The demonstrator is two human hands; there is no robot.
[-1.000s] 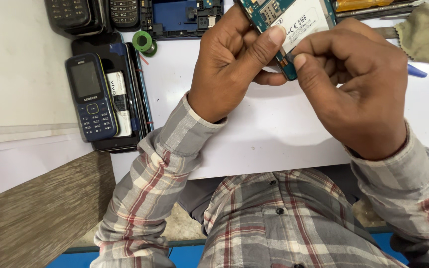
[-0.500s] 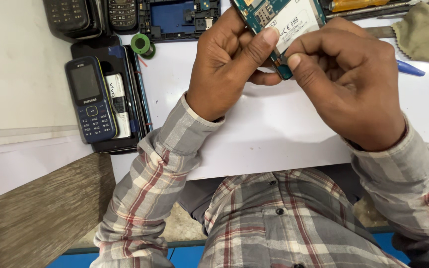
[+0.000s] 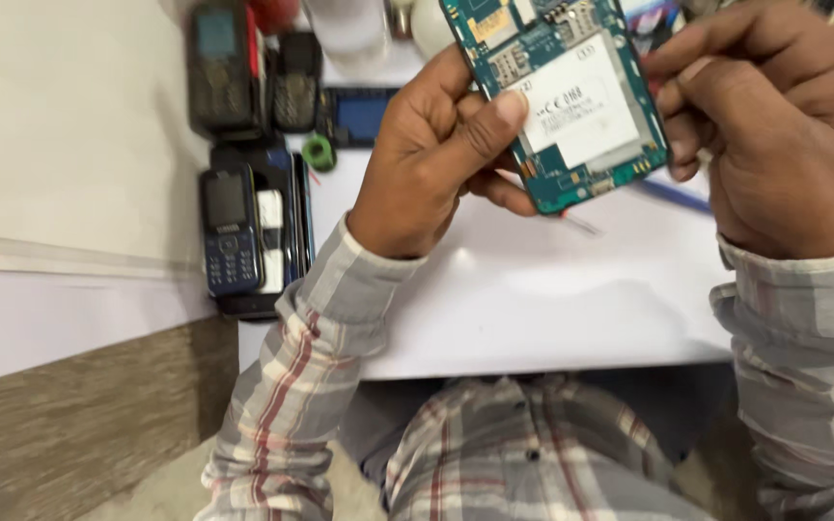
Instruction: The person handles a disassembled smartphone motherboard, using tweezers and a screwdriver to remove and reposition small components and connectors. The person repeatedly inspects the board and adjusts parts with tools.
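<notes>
My left hand grips a teal phone circuit board by its left edge, thumb lying across the face. The board has a white label and small metal parts, and it is held tilted above the white table. My right hand is curled, its fingertips closed against the board's right edge. A thin pale sliver shows just under the board; what it is I cannot tell.
A dark blue keypad phone lies on a black tray at the left. Two more dark handsets and a blue panel lie behind it, beside a green ring. A blue pen lies under the board.
The view has drawn closer and lower. My right hand has slid off the board's face to its right edge, so the white label now shows in full.
</notes>
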